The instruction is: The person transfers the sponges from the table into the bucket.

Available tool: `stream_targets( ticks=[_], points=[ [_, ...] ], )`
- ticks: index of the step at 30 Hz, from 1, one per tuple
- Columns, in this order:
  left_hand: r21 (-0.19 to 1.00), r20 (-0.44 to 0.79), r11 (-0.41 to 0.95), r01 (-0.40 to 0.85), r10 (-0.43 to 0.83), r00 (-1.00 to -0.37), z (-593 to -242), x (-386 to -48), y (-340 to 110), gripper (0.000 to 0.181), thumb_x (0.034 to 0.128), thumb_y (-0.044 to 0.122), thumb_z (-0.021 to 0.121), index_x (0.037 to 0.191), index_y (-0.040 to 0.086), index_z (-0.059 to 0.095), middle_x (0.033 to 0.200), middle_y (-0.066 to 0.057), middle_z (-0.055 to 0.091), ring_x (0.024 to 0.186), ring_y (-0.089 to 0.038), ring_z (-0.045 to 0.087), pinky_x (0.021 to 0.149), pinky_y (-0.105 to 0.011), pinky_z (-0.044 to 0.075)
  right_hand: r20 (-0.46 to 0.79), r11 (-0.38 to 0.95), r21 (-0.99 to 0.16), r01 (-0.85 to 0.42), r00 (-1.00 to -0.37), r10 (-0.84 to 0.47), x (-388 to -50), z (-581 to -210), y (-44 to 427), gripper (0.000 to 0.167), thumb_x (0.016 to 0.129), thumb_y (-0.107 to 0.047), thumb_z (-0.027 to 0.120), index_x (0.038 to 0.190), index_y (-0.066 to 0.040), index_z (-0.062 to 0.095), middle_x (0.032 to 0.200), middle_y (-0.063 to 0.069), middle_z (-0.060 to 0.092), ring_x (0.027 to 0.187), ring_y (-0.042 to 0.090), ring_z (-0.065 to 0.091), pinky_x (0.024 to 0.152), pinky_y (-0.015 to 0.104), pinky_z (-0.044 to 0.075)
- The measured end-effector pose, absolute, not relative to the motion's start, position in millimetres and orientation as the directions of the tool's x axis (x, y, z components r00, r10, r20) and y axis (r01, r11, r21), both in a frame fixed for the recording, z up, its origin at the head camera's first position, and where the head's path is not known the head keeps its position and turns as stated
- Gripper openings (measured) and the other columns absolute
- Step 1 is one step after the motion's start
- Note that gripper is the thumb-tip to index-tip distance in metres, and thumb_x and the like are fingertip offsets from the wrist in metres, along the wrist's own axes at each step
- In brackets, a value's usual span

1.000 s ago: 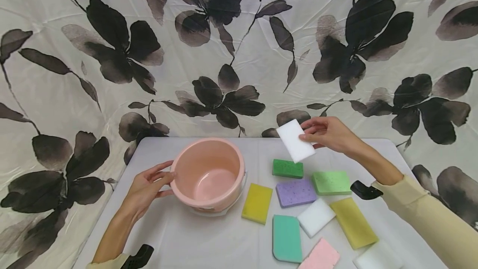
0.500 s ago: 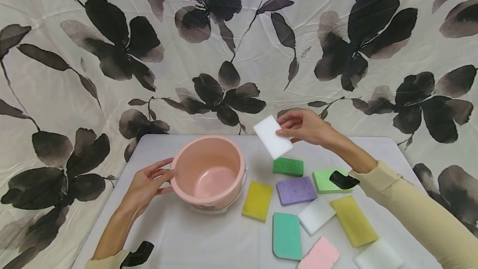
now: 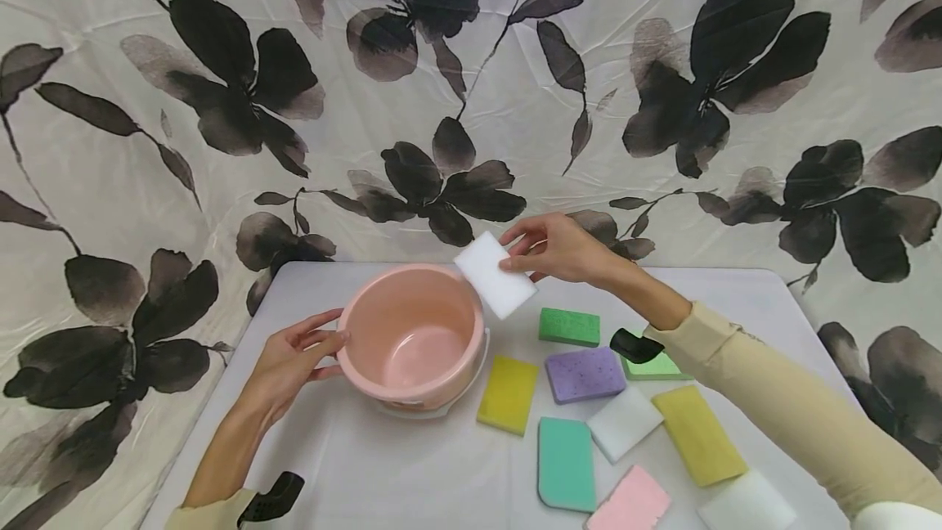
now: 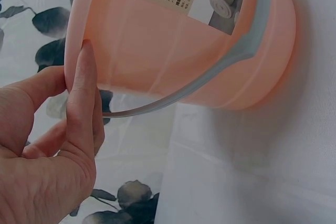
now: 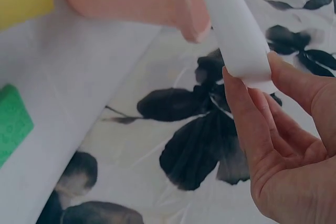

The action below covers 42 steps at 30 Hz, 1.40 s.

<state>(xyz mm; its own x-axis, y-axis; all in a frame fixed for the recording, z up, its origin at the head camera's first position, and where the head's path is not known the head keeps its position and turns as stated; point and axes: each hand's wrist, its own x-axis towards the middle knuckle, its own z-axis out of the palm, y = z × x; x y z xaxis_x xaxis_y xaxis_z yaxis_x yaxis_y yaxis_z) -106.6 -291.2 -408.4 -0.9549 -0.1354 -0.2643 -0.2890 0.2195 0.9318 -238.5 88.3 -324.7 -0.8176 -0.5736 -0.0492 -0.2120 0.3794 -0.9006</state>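
Note:
A pink bucket (image 3: 379, 309) stands upright at the table's left. My left hand (image 3: 290, 362) pinches its near-left rim between thumb and fingers; the left wrist view shows those fingertips against the bucket's outer wall (image 4: 152, 51), beside its grey handle (image 4: 210, 69). At the opposite side, my right hand (image 3: 555, 248) holds a white sponge (image 3: 495, 275) by one edge, thumb on one face and fingers on the other. That tilted sponge is in the air by the bucket's right rim, overlapping it in the head view. Whether they touch, I cannot tell. The bucket's visible floor is bare.
Loose sponges lie right of the bucket: yellow (image 3: 508, 395), dark green (image 3: 570, 326), purple (image 3: 585, 375), light green (image 3: 655, 367) partly behind the right wrist strap, teal (image 3: 565, 464), white (image 3: 625, 424), olive-yellow (image 3: 699, 436), pink (image 3: 630, 501), white (image 3: 746, 504). A floral cloth hangs behind.
My right hand has carried the white sponge leftward, from above the dark green sponge to the bucket's right rim. My left hand and the bucket have stayed put.

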Motion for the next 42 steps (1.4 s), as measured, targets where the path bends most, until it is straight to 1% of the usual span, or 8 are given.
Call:
stream_targets(
  ticks=[7, 12, 17, 24, 33, 36, 39, 42],
  points=[
    [0.931, -0.275, 0.209, -0.300, -0.138, -0.951, -408, -107, -289, 0.067, 0.0965, 0.026, 0.075, 0.154, 0.006, 0.046, 0.110, -0.003, 0.070, 0.091, -0.008, 0.072, 0.080, -0.030, 0.063, -0.037, 0.384, -0.885, -0.262, -0.783, -0.621, -238, -331, 63, 0.033, 0.089, -0.004, 0.080, 0.119, 0.002, 0.069, 0.098, 0.014, 0.072, 0.082, 0.023, 0.072, 0.070, 0.043, 0.065],
    [0.927, -0.278, 0.218, -0.304, -0.142, -0.950, -406, -107, -288, 0.067, 0.0964, 0.026, 0.075, 0.154, 0.006, 0.046, 0.112, -0.004, 0.069, 0.092, -0.010, 0.072, 0.080, -0.030, 0.063, -0.058, 0.402, -0.877, -0.264, -0.772, -0.633, -236, -336, 46, 0.030, 0.089, -0.005, 0.080, 0.116, 0.002, 0.070, 0.097, 0.013, 0.072, 0.080, 0.023, 0.072, 0.068, 0.039, 0.065],
    [0.928, -0.273, 0.220, -0.299, -0.144, -0.951, -405, -106, -288, 0.067, 0.0965, 0.026, 0.075, 0.154, 0.006, 0.046, 0.111, -0.004, 0.069, 0.091, -0.012, 0.073, 0.079, -0.030, 0.063, -0.088, 0.416, -0.870, -0.263, -0.749, -0.657, -235, -339, 29, 0.031, 0.089, -0.006, 0.080, 0.117, 0.002, 0.069, 0.097, 0.012, 0.073, 0.079, 0.021, 0.072, 0.068, 0.034, 0.064],
    [0.927, -0.274, 0.221, -0.304, -0.156, -0.949, -406, -106, -289, 0.068, 0.0963, 0.026, 0.075, 0.154, 0.007, 0.046, 0.111, -0.004, 0.069, 0.090, -0.009, 0.072, 0.079, -0.030, 0.063, -0.063, 0.425, -0.835, -0.349, -0.707, -0.704, -232, -349, 12, 0.031, 0.087, -0.008, 0.083, 0.115, 0.001, 0.071, 0.093, 0.009, 0.073, 0.075, 0.017, 0.069, 0.065, 0.028, 0.062],
    [0.927, -0.275, 0.217, -0.306, -0.161, -0.948, -408, -105, -290, 0.067, 0.0964, 0.026, 0.075, 0.154, 0.007, 0.046, 0.109, -0.002, 0.070, 0.090, -0.009, 0.072, 0.079, -0.030, 0.063, -0.070, 0.429, -0.818, -0.383, -0.674, -0.735, -230, -364, -10, 0.030, 0.086, -0.007, 0.084, 0.112, 0.000, 0.072, 0.086, 0.005, 0.070, 0.061, 0.012, 0.063, 0.057, 0.023, 0.057],
    [0.925, -0.276, 0.224, -0.308, -0.164, -0.947, -407, -105, -289, 0.067, 0.0964, 0.026, 0.075, 0.154, 0.007, 0.046, 0.112, -0.005, 0.070, 0.091, -0.009, 0.072, 0.079, -0.030, 0.063, -0.070, 0.443, -0.794, -0.417, -0.661, -0.747, -228, -369, -17, 0.030, 0.086, -0.009, 0.085, 0.111, 0.000, 0.072, 0.085, 0.004, 0.070, 0.062, 0.011, 0.062, 0.057, 0.020, 0.055],
    [0.922, -0.277, 0.231, -0.311, -0.167, -0.946, -407, -105, -288, 0.067, 0.0964, 0.027, 0.075, 0.154, 0.008, 0.046, 0.116, -0.009, 0.069, 0.092, -0.009, 0.072, 0.079, -0.030, 0.063, -0.055, 0.442, -0.767, -0.465, -0.638, -0.768, -224, -373, -23, 0.028, 0.085, -0.008, 0.085, 0.109, 0.000, 0.072, 0.087, 0.005, 0.071, 0.070, 0.010, 0.063, 0.062, 0.017, 0.054],
    [0.920, -0.280, 0.233, -0.315, -0.171, -0.945, -406, -105, -288, 0.067, 0.0965, 0.027, 0.075, 0.154, 0.008, 0.046, 0.118, -0.010, 0.068, 0.092, -0.009, 0.072, 0.079, -0.030, 0.063, -0.030, 0.423, -0.745, -0.516, -0.607, -0.794, -221, -376, -30, 0.026, 0.084, -0.006, 0.085, 0.105, 0.001, 0.071, 0.089, 0.008, 0.071, 0.078, 0.013, 0.065, 0.070, 0.016, 0.054]
  ],
)
